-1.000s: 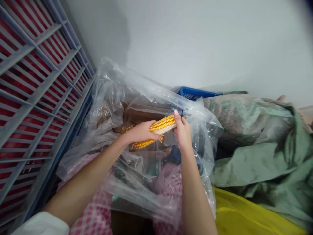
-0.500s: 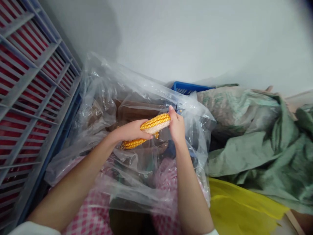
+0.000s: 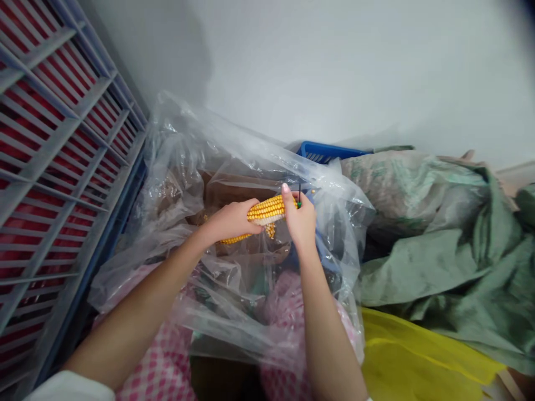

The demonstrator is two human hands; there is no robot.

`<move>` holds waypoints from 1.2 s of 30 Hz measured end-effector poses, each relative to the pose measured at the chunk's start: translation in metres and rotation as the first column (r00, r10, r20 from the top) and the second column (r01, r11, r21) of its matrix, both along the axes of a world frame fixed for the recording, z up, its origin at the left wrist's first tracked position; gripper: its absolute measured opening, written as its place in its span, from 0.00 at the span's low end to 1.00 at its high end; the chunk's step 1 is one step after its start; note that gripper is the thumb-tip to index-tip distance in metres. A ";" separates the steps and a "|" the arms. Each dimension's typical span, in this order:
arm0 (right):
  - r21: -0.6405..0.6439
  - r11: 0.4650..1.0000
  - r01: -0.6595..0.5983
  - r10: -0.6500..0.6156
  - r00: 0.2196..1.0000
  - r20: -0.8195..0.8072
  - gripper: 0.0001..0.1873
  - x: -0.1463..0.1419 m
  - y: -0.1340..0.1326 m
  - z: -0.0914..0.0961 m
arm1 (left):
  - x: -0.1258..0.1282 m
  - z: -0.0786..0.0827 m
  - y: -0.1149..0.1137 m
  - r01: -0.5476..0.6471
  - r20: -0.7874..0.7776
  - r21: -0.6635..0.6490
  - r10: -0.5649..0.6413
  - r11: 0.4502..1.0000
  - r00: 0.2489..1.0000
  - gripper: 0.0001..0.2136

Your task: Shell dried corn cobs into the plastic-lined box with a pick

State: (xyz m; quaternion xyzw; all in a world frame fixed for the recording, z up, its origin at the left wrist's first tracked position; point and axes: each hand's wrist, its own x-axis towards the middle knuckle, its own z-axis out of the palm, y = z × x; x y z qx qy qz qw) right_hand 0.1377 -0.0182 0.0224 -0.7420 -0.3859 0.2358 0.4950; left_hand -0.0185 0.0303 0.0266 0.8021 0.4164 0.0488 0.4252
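Observation:
My left hand (image 3: 229, 221) is wrapped round the middle of a yellow corn cob (image 3: 267, 210) held over a box lined with clear plastic (image 3: 188, 167). My right hand (image 3: 299, 218) is closed on the cob's right end, thumb on top, and a thin dark tool tip (image 3: 299, 194) sticks up from its fingers. A strip of the cob is bare and pale where kernels are gone. Loose kernels and brown matter lie in the plastic below.
A grey metal rack (image 3: 62, 161) with red contents stands at the left. A blue crate (image 3: 326, 151) sits behind the bag by the white wall. Green woven sacks (image 3: 430, 245) lie at the right, a yellow bag (image 3: 409, 356) below them. Pink checked cloth (image 3: 163, 367) covers my lap.
My hands have drawn closer together along the cob; the right hand slid left, covering more of it. The view shifted slightly.

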 end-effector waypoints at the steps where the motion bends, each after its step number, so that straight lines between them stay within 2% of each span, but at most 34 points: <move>1: -0.020 0.999 0.029 -0.028 0.999 0.033 0.26 -0.001 0.001 -0.001 | 0.001 -0.001 -0.002 -0.003 -0.011 0.005 0.003 1.000 1.000 0.18; 10: 0.006 0.990 0.140 -0.137 0.974 -0.179 0.26 0.002 0.013 -0.020 | 0.001 -0.003 -0.007 -0.001 -0.005 -0.012 0.001 1.000 1.000 0.19; 14: -0.055 0.983 0.175 -0.184 0.922 -0.341 0.28 0.005 0.011 -0.013 | -0.004 0.002 -0.005 0.056 0.050 -0.057 -0.053 0.997 0.997 0.20; 17: -0.074 0.994 0.084 -0.108 0.898 -0.426 0.34 0.009 0.006 -0.003 | -0.004 0.005 -0.003 0.031 0.069 -0.064 -0.027 0.997 0.997 0.20; 19: -0.052 0.999 0.000 -0.020 0.928 -0.371 0.37 0.009 0.003 0.001 | -0.001 0.004 -0.004 -0.037 -0.006 0.000 0.037 0.999 0.999 0.20; 20: -0.044 0.999 -0.011 -0.002 0.957 -0.290 0.36 0.008 0.002 0.001 | 0.001 0.003 -0.005 -0.056 -0.059 0.046 0.059 0.997 0.997 0.20; 22: -0.044 0.998 0.052 -0.054 0.998 -0.045 0.32 0.004 0.003 -0.002 | 0.006 0.000 -0.009 -0.059 -0.150 0.132 0.078 0.990 0.986 0.19; 25: -0.078 0.983 0.169 -0.148 0.965 0.217 0.27 0.001 0.007 -0.010 | 0.012 -0.003 -0.018 -0.055 -0.180 0.153 0.083 0.987 0.980 0.19; 28: -0.093 0.977 0.191 -0.165 0.958 0.235 0.27 0.004 0.011 -0.016 | 0.014 -0.002 -0.022 -0.046 -0.154 0.108 0.063 0.993 0.986 0.18; 36: -0.103 0.980 0.171 -0.165 0.984 0.066 0.27 0.006 0.016 -0.023 | 0.004 -0.008 -0.019 -0.051 -0.094 0.058 0.056 0.997 0.994 0.18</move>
